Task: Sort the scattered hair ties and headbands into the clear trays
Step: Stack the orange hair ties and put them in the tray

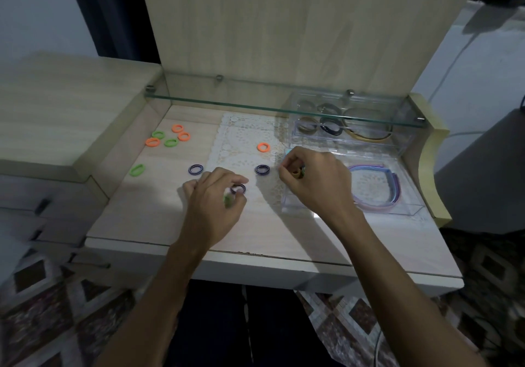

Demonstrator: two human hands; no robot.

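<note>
Head view: left hand (216,196) curled over the table (147,224), fingertips pinching a purple tie (238,189), something green tucked in the palm. Right hand (315,177) curled round small ties, green and tan, at the near tray (352,211) edge; headbands (377,184) lie inside at its 3 o'clock. Purple ties (261,169) at 12 of left hand, green tie (137,170) at 9. Orange and green cluster (167,138) at 11. Far tray (352,130) at 1 holds dark ties.

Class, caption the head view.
Left hand pinches a purple hair tie; right hand holds ties beside the clear headband tray.
</note>
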